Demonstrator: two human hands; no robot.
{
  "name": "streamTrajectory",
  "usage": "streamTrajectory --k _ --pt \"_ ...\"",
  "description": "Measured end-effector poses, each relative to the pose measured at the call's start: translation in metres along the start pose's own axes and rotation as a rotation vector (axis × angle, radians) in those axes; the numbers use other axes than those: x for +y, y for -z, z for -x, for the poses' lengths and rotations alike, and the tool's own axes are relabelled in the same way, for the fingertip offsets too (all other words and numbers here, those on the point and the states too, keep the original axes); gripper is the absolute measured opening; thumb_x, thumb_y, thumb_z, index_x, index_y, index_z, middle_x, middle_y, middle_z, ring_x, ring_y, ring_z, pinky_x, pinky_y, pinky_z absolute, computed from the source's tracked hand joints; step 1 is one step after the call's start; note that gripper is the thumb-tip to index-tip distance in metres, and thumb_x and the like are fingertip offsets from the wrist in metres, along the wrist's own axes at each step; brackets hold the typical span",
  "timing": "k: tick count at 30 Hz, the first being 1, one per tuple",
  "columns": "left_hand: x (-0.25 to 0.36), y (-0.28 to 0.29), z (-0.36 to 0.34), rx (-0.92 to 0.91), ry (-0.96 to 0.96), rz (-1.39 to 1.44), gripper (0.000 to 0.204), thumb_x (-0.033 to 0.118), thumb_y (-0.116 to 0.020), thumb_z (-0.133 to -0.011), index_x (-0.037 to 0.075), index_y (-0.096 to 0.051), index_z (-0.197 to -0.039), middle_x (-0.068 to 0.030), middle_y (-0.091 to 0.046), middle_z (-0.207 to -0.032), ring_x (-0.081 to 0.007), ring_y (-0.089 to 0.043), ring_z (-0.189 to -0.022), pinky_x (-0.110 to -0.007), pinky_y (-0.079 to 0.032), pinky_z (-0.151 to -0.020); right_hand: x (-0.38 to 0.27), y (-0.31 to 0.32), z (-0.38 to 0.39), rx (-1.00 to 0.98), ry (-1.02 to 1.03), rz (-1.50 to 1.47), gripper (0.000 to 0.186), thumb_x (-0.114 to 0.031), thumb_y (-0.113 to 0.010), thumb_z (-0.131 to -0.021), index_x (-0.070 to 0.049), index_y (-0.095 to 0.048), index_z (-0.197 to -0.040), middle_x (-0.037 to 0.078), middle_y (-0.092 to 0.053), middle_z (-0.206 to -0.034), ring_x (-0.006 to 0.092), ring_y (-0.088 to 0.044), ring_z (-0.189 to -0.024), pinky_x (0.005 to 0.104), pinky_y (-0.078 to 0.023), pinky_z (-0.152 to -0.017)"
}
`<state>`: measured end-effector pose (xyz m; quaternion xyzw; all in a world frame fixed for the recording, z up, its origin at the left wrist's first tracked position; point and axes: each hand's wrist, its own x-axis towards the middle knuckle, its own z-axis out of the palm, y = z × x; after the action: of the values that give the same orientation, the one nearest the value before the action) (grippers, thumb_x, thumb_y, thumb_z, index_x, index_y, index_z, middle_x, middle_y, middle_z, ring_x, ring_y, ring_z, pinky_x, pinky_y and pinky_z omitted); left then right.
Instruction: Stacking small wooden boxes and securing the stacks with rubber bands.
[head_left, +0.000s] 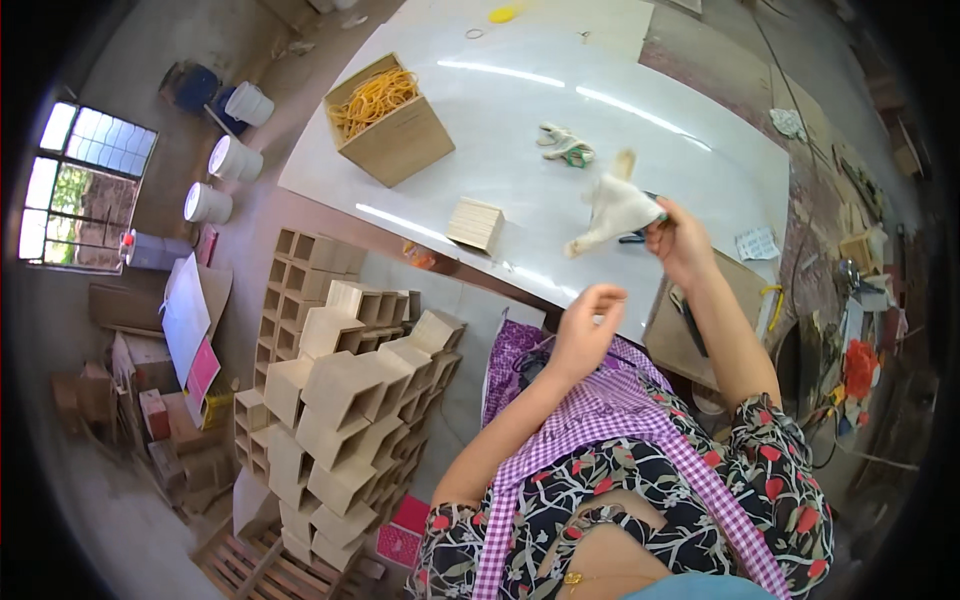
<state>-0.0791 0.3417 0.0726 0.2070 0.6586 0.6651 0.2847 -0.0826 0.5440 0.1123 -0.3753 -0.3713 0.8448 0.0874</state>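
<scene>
My right hand (682,243) pinches a white work glove (618,210) by its cuff, above the right part of the pale tabletop (500,120). The glove hangs out to the left, its fingers smeared by motion. Loosely curled and holding nothing, my left hand (590,328) is at the table's near edge, in front of my checked apron (590,400). A second white glove (566,146), with green at its cuff, lies crumpled farther back. Something dark blue, partly hidden by the held glove, lies beneath it.
An open box (398,148) of yellow rubber bands and a small stack of wooden pieces (476,223) sit on the table. Wooden boxes (350,400) are piled high at the left. A brown board (665,330) with a dark tool lies near my right forearm.
</scene>
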Motion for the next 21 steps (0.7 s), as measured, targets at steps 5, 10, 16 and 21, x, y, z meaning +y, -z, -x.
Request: streamTrajectory --k 5,10,16,21 --pt "0.016 -0.044 0.018 -0.025 -0.06 -0.006 0.022 0.011 -0.057 -0.087 -0.002 -0.055 -0.105 -0.012 -0.061 -0.095 -0.0191 -0.062 -0.081 -0.029 -0.049 -0.073 0.034 0.043 0.05 -0.08 0.404 0.382 0.021 -0.022 -0.055 -0.09 -0.005 -0.056 -0.078 0.001 -0.055 -0.069 0.01 -0.05 -0.061 0.0252 -0.04 -0.056" --pt "0.023 -0.058 0.023 0.038 -0.125 -0.022 0.021 0.011 -0.059 -0.087 -0.002 -0.054 -0.102 -0.0095 -0.06 -0.085 -0.0146 -0.057 -0.073 -0.027 -0.047 -0.067 0.016 0.069 0.087 -0.044 1.248 1.197 0.01 -0.002 -0.065 -0.075 0.001 -0.057 -0.077 0.011 -0.056 -0.079 0.0251 -0.056 -0.072 0.033 -0.045 -0.062" --pt "0.017 -0.08 -0.006 -0.119 0.152 0.312 0.021 0.021 -0.059 -0.091 0.001 -0.056 -0.098 0.0005 -0.059 -0.08 -0.0052 -0.054 -0.07 -0.02 -0.044 -0.063 0.011 0.07 0.099 -0.2 1.464 1.291 0.022 -0.004 -0.07 -0.061 -0.002 -0.063 -0.082 0.01 -0.062 -0.092 0.0267 -0.06 -0.08 0.0358 -0.048 -0.067" --pt "0.001 -0.091 -0.043 -0.2 0.354 0.337 0.021 0.018 -0.05 -0.096 -0.001 -0.058 -0.093 -0.0004 -0.059 -0.077 -0.0062 -0.056 -0.07 -0.02 -0.045 -0.063 -0.003 0.101 0.075 -0.2 1.347 1.388 0.019 -0.009 -0.068 -0.067 -0.002 -0.061 -0.082 0.008 -0.061 -0.088 0.0243 -0.059 -0.077 0.034 -0.047 -0.066"
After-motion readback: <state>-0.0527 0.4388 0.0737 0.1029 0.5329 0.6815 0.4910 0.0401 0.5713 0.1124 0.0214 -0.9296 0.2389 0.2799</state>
